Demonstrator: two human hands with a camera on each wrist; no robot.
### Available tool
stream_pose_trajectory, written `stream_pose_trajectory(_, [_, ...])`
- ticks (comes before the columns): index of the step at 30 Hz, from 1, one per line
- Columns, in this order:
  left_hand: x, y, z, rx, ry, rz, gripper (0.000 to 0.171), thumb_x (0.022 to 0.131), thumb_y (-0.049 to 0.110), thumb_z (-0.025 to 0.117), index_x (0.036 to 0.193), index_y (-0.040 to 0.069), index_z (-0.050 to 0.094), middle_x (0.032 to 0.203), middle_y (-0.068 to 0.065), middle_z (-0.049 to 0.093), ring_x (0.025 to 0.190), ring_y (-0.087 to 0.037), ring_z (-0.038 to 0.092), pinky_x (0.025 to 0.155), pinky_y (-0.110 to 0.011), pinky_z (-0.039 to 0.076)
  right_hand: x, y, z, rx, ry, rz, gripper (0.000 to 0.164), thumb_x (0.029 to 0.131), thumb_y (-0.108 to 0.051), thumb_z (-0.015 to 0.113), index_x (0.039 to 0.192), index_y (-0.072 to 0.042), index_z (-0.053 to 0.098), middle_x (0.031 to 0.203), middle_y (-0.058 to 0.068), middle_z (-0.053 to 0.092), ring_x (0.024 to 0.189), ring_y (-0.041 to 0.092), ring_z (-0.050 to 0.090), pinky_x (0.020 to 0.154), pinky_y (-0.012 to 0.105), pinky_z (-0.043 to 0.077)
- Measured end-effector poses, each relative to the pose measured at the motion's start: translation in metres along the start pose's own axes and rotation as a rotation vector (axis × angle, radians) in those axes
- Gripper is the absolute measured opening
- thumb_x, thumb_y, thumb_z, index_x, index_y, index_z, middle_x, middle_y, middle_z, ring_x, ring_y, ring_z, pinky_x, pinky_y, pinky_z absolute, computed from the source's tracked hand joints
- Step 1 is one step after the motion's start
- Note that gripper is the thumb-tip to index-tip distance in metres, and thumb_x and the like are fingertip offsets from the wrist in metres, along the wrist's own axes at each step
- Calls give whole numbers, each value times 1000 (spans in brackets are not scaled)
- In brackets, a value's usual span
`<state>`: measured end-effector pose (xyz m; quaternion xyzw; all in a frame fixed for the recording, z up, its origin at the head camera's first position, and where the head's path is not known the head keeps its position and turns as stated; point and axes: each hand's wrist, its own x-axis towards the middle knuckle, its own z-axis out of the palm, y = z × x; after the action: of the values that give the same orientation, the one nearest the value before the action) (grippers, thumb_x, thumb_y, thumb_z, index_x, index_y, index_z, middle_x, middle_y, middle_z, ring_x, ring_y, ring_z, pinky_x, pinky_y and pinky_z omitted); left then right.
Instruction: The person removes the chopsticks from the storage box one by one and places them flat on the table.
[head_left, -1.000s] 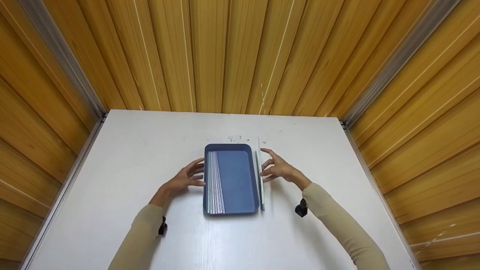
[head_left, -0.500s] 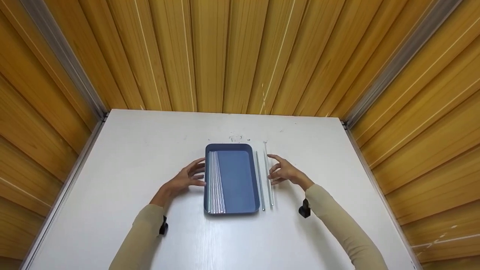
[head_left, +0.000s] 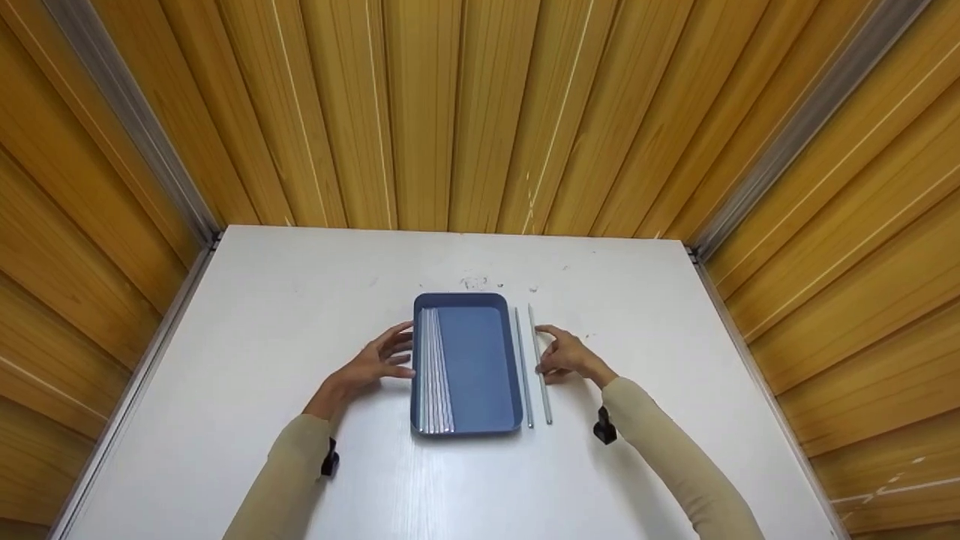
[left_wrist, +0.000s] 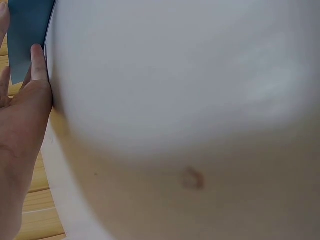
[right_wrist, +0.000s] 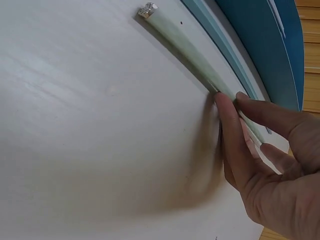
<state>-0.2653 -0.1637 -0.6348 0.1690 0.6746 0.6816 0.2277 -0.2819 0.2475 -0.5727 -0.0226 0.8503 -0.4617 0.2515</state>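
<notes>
A blue rectangular tray (head_left: 484, 367) lies on the white table, with several thin clear rods (head_left: 435, 371) side by side along its left part. My left hand (head_left: 367, 364) rests its fingertips against the tray's left wall; in the left wrist view its fingers (left_wrist: 38, 65) reach along the tray's side. To the right of the tray, my right hand (head_left: 568, 355) pinches a pale green rod (right_wrist: 182, 50) between thumb and fingers; this rod has a shiny clear end. A second pale rod (head_left: 524, 375) lies between it and the tray, roughly parallel to the tray's right wall.
The white table (head_left: 300, 285) runs back to a yellow wood-patterned wall (head_left: 420, 112), with similar panels on both sides. Small dark marks (head_left: 474, 283) show on the tabletop behind the tray. A black wrist device (head_left: 604, 426) hangs at my right sleeve.
My right hand has moved the pinched rod right, away from the second rod, and then slightly nearer to me, leaving a gap between the two. The left hand stays at the tray.
</notes>
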Motion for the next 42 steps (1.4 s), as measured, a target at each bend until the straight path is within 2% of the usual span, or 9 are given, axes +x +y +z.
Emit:
stream_pose_trajectory(5, [3, 1, -1, -16, -16, 39, 98, 85, -2, 79, 164, 14, 22, 166, -20, 28, 153, -41, 31, 126, -51, 32, 0, -4, 3, -90, 47, -15, 89, 79, 11, 78, 155, 0, 34, 84, 11, 69, 62, 12, 69, 61, 32, 65])
stream_pose_trajectory(10, [5, 5, 0, -15, -19, 25, 99, 85, -1, 80, 164, 14, 22, 167, -20, 27, 153, -40, 30, 127, -51, 31, -1, -3, 4, -105, 62, -11, 88, 79, 11, 78, 155, -1, 35, 86, 11, 68, 64, 12, 70, 61, 32, 65])
stream_pose_trajectory(16, [6, 6, 0, -3, -5, 18, 99, 85, -1, 80, 163, 16, 23, 166, -19, 29, 153, -39, 31, 126, -50, 33, -4, -1, 1, -81, 50, -26, 86, 81, 7, 77, 155, 1, 34, 87, 9, 66, 66, 12, 68, 63, 32, 65])
stream_pose_trajectory(21, [6, 6, -1, -15, -13, 28, 100, 84, -1, 81, 164, 15, 21, 166, -19, 28, 153, -40, 31, 126, -50, 33, -11, -5, -7, 5, 19, -27, 84, 84, 9, 74, 156, 5, 30, 92, 10, 63, 73, 15, 69, 75, 39, 67])
stream_pose_trajectory(24, [6, 7, -1, -14, -1, 18, 100, 84, -1, 81, 164, 15, 22, 166, -17, 30, 153, -38, 32, 126, -49, 34, -14, -12, -14, 41, 9, -46, 82, 86, 8, 72, 155, 8, 29, 101, 16, 61, 81, 20, 71, 84, 44, 66])
stream_pose_trajectory(28, [6, 8, -1, 0, 15, 4, 100, 83, 0, 82, 163, 16, 23, 165, -18, 31, 152, -38, 33, 126, -47, 34, -13, -22, -19, 37, 14, -62, 80, 87, 4, 74, 155, 6, 31, 107, 19, 60, 86, 21, 73, 85, 42, 66])
stream_pose_trajectory(33, [4, 7, -2, -7, 9, 9, 100, 84, -1, 81, 164, 15, 22, 166, -20, 29, 153, -40, 31, 126, -49, 33, -12, -42, -16, 6, 10, -120, 76, 88, -1, 76, 153, 6, 36, 107, 19, 64, 81, 9, 68, 78, 29, 64])
stream_pose_trajectory(37, [1, 4, -1, -6, 10, -2, 100, 84, 0, 81, 164, 16, 22, 166, -19, 28, 153, -39, 31, 127, -48, 33, -10, -58, -4, 3, -11, -205, 72, 88, 0, 75, 150, 8, 40, 106, 23, 66, 80, 7, 67, 76, 24, 61])
stream_pose_trajectory(42, [1, -1, 1, -9, 15, -13, 100, 84, 0, 81, 164, 17, 22, 166, -18, 30, 153, -37, 32, 126, -45, 34, -5, -75, 14, 4, -56, -254, 68, 89, 3, 71, 150, 7, 42, 106, 21, 66, 84, 9, 69, 87, 36, 64])
